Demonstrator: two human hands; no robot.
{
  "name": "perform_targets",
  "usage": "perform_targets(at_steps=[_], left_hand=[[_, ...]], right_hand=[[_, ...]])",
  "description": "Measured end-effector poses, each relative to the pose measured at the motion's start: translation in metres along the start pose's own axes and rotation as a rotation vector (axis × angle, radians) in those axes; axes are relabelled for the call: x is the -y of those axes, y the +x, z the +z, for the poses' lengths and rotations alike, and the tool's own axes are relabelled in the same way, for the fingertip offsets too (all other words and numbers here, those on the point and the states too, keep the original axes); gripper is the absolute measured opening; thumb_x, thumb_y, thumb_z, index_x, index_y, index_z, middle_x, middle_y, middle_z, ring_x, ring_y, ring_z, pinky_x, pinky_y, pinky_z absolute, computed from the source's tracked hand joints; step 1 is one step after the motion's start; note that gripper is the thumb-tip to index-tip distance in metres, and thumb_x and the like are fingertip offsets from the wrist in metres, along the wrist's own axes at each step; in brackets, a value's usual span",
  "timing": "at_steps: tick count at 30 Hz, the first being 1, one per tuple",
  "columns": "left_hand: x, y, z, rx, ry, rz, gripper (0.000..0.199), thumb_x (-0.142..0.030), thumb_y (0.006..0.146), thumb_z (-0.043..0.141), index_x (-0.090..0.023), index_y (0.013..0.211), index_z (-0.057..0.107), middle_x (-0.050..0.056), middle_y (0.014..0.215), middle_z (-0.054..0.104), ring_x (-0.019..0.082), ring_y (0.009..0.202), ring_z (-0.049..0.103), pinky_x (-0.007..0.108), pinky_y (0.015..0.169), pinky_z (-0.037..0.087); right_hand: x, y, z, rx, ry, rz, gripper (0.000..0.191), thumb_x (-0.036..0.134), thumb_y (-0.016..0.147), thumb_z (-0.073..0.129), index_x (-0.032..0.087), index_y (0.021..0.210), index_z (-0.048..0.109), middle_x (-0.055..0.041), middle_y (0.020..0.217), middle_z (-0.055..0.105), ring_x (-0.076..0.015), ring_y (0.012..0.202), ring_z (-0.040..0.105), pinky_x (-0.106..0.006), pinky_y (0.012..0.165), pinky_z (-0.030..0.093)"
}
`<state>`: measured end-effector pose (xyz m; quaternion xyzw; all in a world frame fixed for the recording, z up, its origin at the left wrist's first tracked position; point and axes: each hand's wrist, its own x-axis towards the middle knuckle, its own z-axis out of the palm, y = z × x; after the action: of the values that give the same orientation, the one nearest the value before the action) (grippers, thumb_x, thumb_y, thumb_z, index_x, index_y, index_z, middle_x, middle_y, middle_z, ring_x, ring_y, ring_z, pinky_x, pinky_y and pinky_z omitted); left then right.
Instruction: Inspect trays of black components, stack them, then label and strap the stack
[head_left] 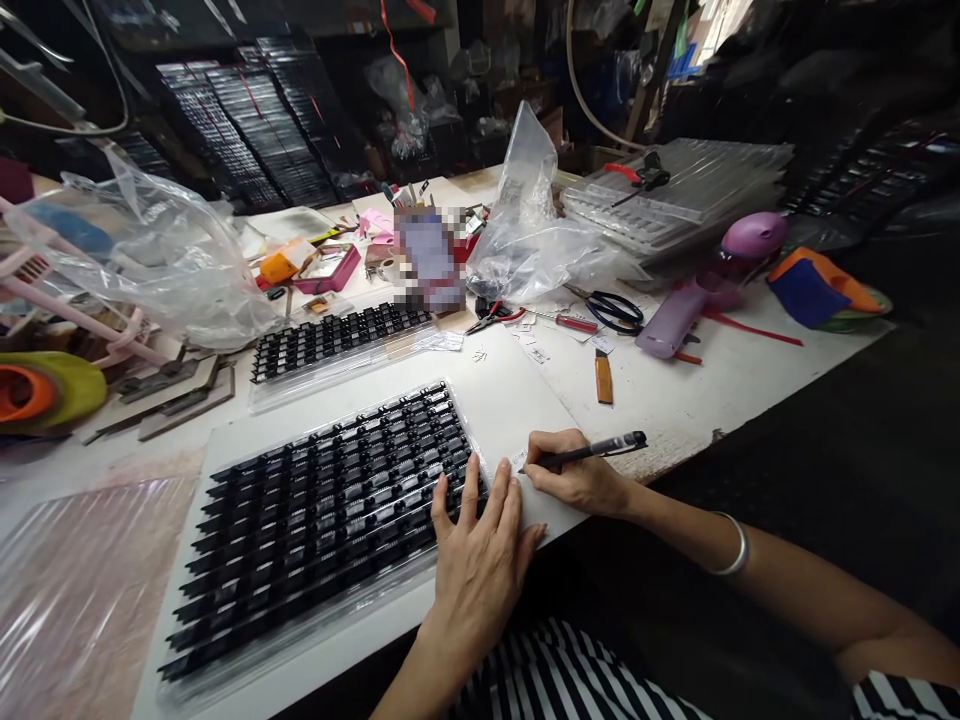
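My right hand (574, 475) is closed around a black pen (600, 450), its tip down on the white board (517, 390) near some small handwriting. My left hand (484, 530) lies flat with fingers spread, resting at the right edge of a clear plastic tray (315, 620). Rows of small black parts (322, 500) fill that tray. Behind it sits a second clear tray (300, 400) with similar black parts (337, 340).
To the right lie an orange cutter (603, 378), dark-handled scissors (615, 308), a red screwdriver (576, 324) and a purple bottle (671, 320). Plastic bags (180, 260) and stacked clear trays (675, 190) stand further back. Clear sheeting (82, 600) covers the left front.
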<state>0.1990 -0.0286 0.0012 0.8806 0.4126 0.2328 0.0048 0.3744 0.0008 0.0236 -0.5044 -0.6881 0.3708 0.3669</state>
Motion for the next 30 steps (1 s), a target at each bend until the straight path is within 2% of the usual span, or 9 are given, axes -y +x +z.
perform_targets(at_steps=[12, 17, 23, 30], left_hand=[[-0.0013, 0.0003, -0.0021, 0.036, 0.018, -0.008, 0.042, -0.041, 0.087, 0.051, -0.021, 0.124, 0.056, 0.005, 0.134, 0.051, 0.031, 0.132, 0.033, 0.054, 0.108, 0.015], [-0.0009, 0.0006, -0.0027, 0.040, 0.022, -0.005, 0.043, -0.042, 0.088, 0.050, -0.020, 0.124, 0.056, 0.006, 0.134, 0.051, 0.031, 0.132, 0.033, 0.054, 0.108, 0.014], [0.0001, -0.0007, -0.0022, 0.057, 0.012, -0.005, 0.044, -0.042, 0.088, 0.050, -0.019, 0.125, 0.054, 0.004, 0.138, 0.047, 0.031, 0.133, 0.030, 0.054, 0.109, 0.013], [-0.0006, -0.0004, -0.0024, 0.065, 0.016, -0.012, 0.044, -0.044, 0.090, 0.045, -0.019, 0.125, 0.053, 0.003, 0.139, 0.045, 0.031, 0.133, 0.031, 0.054, 0.108, 0.013]], right_hand=[[0.0005, 0.0011, 0.0007, 0.019, 0.025, 0.030, 0.018, 0.017, 0.076, 0.051, 0.019, 0.059, 0.043, 0.0057, 0.052, 0.041, -0.0082, 0.051, 0.034, -0.022, 0.049, 0.030], [-0.0017, -0.0004, 0.0032, -0.006, -0.031, -0.010, 0.019, 0.016, 0.077, 0.049, 0.019, 0.060, 0.042, 0.0058, 0.053, 0.039, -0.0077, 0.050, 0.033, -0.022, 0.048, 0.029], [-0.0039, -0.0025, 0.0034, 0.048, -0.110, -0.055, 0.022, 0.018, 0.082, 0.047, 0.019, 0.061, 0.042, 0.0051, 0.056, 0.039, -0.0078, 0.052, 0.035, -0.022, 0.051, 0.030], [-0.0049, -0.0028, 0.0039, 0.047, -0.138, -0.082, 0.022, 0.018, 0.083, 0.047, 0.019, 0.061, 0.042, 0.0050, 0.056, 0.040, -0.0080, 0.052, 0.036, -0.022, 0.051, 0.030]])
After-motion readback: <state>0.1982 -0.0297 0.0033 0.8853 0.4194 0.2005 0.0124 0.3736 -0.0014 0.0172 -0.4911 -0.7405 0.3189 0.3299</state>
